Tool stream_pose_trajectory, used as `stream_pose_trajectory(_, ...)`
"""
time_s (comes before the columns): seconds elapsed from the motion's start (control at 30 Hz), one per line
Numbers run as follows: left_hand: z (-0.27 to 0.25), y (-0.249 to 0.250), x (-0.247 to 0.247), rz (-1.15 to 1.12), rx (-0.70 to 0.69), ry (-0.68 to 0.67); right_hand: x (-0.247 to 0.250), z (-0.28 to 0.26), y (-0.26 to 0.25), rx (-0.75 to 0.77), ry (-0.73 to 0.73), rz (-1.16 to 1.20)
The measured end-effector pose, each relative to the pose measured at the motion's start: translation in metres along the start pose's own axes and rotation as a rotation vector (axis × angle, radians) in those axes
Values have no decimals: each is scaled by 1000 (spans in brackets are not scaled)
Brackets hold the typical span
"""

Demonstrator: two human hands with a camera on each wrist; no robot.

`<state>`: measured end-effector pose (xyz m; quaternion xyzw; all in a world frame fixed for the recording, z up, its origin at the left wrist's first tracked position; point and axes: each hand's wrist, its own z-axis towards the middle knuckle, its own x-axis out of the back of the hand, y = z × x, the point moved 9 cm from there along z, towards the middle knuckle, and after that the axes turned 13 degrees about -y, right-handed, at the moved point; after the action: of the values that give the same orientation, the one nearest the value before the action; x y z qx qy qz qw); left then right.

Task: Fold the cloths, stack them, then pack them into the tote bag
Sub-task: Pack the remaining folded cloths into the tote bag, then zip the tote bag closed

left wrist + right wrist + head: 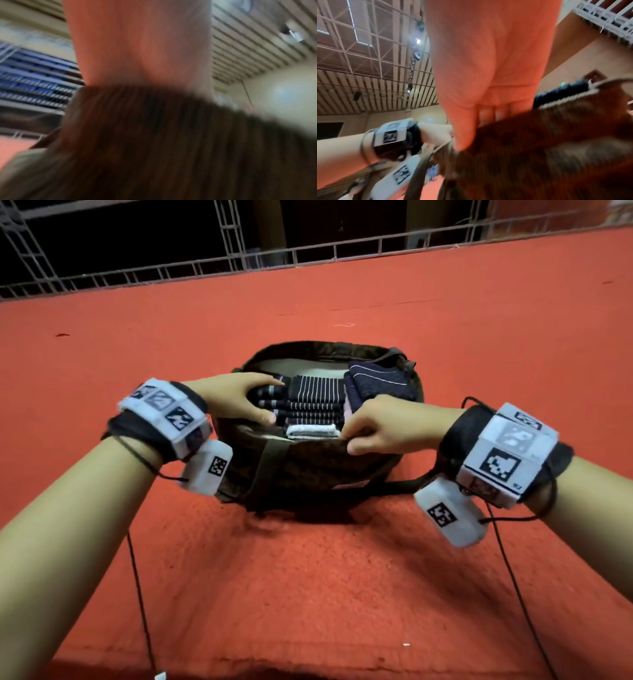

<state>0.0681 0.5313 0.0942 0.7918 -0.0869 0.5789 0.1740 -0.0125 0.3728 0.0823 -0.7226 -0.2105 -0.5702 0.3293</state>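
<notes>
On the red carpet (342, 559), the tote bag (308, 470) is standing open with the stack of folded cloths (313, 402) sitting in its mouth. The left hand (236, 400) is gripping the stack's left end, fingers over the top and thumb underneath. The right hand (383, 426) is pinching the bag's near rim. If that soft rim slips free, the stack could snag and topple. No readable writing is showing; a pale patch on the bag is too small to read.
</notes>
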Motion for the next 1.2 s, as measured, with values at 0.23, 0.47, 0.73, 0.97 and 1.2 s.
stream_pose_trajectory(0.23, -49, -55, 35, -439, 180, 512, 52, -53, 132, -552, 740, 570)
stream_pose_trajectory(0.47, -38, -67, -15, -554, 382, 321, -5, -20, 169, -736, 406, 845)
stream_pose_trajectory(0.73, -48, -92, 29, -722, 311, 596, 40, -38, 172, -818, 578, 408)
stream_pose_trajectory(0.97, -61, -102, 78, -918, 250, 806, 118, -56, 153, -730, 797, 260)
stream_pose_trajectory(1.2, -31, -76, 65, -879, 190, 736, 121, -100, 188, -869, 778, 352)
